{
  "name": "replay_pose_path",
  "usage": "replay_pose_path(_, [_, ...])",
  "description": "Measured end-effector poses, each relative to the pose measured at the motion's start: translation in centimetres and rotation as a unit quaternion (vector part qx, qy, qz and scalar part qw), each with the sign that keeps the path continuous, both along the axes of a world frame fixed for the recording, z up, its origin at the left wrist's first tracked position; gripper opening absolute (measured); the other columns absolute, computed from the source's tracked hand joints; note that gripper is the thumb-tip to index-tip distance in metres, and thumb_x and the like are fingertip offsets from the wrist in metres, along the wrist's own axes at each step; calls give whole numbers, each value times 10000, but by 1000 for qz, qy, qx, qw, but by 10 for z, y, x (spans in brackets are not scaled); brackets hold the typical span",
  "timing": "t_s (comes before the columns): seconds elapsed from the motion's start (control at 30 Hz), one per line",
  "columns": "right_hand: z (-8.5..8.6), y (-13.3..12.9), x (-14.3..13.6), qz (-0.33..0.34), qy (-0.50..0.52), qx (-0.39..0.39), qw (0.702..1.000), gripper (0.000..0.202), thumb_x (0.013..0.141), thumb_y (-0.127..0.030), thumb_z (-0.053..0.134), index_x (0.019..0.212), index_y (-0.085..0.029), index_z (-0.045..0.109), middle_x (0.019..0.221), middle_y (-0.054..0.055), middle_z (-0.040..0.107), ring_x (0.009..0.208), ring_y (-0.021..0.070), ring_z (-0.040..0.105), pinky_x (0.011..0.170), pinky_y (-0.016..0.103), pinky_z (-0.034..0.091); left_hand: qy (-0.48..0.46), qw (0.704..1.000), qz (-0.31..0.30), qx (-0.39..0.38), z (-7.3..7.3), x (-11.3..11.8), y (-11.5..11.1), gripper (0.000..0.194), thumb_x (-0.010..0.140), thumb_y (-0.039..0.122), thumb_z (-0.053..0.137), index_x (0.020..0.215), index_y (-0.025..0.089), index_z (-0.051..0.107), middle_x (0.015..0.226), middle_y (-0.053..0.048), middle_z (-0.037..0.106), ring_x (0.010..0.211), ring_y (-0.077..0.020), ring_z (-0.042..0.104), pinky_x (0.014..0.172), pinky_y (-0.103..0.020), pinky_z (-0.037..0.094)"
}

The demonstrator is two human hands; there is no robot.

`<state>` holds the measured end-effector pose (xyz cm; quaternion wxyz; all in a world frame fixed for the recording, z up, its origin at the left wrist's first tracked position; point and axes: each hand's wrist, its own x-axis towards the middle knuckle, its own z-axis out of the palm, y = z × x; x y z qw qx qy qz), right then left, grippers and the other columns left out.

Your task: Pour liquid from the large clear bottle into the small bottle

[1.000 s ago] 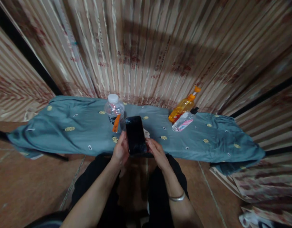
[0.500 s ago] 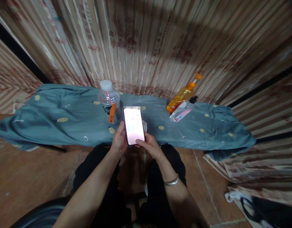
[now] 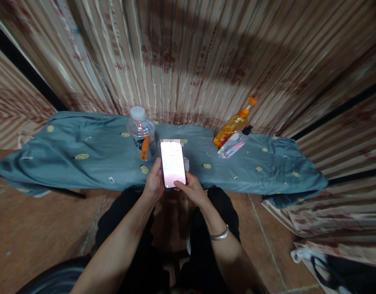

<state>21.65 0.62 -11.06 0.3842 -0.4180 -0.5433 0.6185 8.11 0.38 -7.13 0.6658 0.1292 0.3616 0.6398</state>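
A smartphone (image 3: 173, 163) with a bright, washed-out screen is held upright between both hands, above the near edge of the cloth-covered table. My left hand (image 3: 154, 182) closes round its left edge, with the fingers behind it out of sight. On the right side my right hand (image 3: 192, 188) grips the lower corner, its thumb lying on the bottom of the screen. Part of a white, crumpled thing (image 3: 186, 164) shows behind the phone; its kind I cannot make out. Left of the phone stands a clear plastic bottle (image 3: 141, 132) with a white cap and an orange label.
A teal tablecloth (image 3: 96, 143) with pineapple prints covers the narrow table. At the right, an orange pump bottle (image 3: 232, 130) and a clear bottle with a black top (image 3: 235, 143) stand close together. Pleated curtains (image 3: 181, 61) hang behind. A black bag (image 3: 347, 269) lies lower right.
The view has shifted very slightly, so the table and bottles appear a little lower. Both hands keep their hold on the smartphone, and the right thumb stays at the bottom of the screen.
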Motion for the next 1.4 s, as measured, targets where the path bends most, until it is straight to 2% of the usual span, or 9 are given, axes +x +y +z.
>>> replay_pose_path(0.2, [7, 2, 9, 32, -26, 28, 999, 430, 755, -463, 721, 1070, -184, 634, 944, 53, 715, 775, 179, 648, 658, 284, 524, -10, 1000, 18, 5, 0, -2, 1, 352, 955, 365, 449, 1035, 124, 693, 913, -91, 773, 818, -244, 725, 770, -345, 559])
replay_pose_path(0.33, [13, 6, 16, 17, -18, 34, 999, 417, 828, -472, 637, 1137, -192, 618, 933, 41, 717, 824, 179, 649, 724, 287, 510, -17, 1000, 16, 5, -1, -1, 1, 371, 943, 390, 461, 1064, 119, 684, 938, -111, 771, 921, -292, 720, 864, -420, 548])
replay_pose_path(0.5, [16, 8, 20, -4, -63, 48, 997, 374, 904, -485, 498, 1098, -208, 659, 979, 32, 709, 900, 177, 634, 792, 290, 482, -22, 1000, 20, 1, -3, 1, 1, 352, 935, 397, 484, 1040, 124, 680, 901, -106, 771, 957, -296, 716, 914, -432, 534])
replay_pose_path(0.77, [18, 12, 17, -24, -84, 82, 993, 329, 928, -432, 445, 992, -207, 676, 956, 38, 708, 975, 210, 625, 963, 360, 457, -16, 1000, 13, -2, -6, 6, 3, 372, 917, 401, 520, 1070, 96, 667, 994, -141, 761, 1045, -318, 688, 929, -458, 529])
replay_pose_path(0.83, [19, 12, 16, -15, -87, 69, 994, 316, 917, -410, 444, 968, -200, 675, 929, 37, 705, 947, 209, 633, 917, 358, 494, -12, 1000, 13, -2, -6, 7, 3, 393, 900, 420, 544, 1085, 94, 663, 1011, -151, 757, 1058, -330, 681, 924, -472, 531])
replay_pose_path(0.93, [19, 10, 14, 5, -62, 14, 998, 295, 885, -392, 470, 1015, -202, 653, 936, 41, 701, 858, 198, 652, 714, 317, 563, -6, 1000, 22, -3, -6, 7, 4, 389, 911, 416, 523, 1085, 97, 660, 999, -143, 758, 1061, -325, 680, 926, -470, 531])
replay_pose_path(1.03, [16, 9, 13, 39, -24, -57, 997, 280, 859, -366, 498, 1055, -201, 609, 888, 37, 703, 711, 165, 675, 563, 261, 555, 5, 999, 31, 7, -5, 7, 5, 385, 934, 411, 479, 1082, 106, 662, 981, -128, 762, 1048, -314, 686, 924, -456, 535])
replay_pose_path(1.17, [12, 9, 11, 57, -2, -88, 994, 222, 838, -290, 494, 1017, -185, 575, 826, 30, 709, 576, 129, 680, 514, 216, 528, 19, 999, 36, 22, -4, 6, 4, 382, 940, 426, 463, 1060, 130, 671, 947, -107, 767, 1005, -299, 701, 895, -429, 551])
replay_pose_path(1.4, [10, 9, 10, 45, 0, -76, 996, 239, 832, -270, 502, 1031, -180, 599, 816, 22, 729, 529, 108, 665, 484, 188, 506, 22, 999, 25, 27, -4, 3, 4, 370, 897, 450, 543, 1015, 129, 683, 1001, -137, 758, 1064, -324, 679, 861, -416, 561])
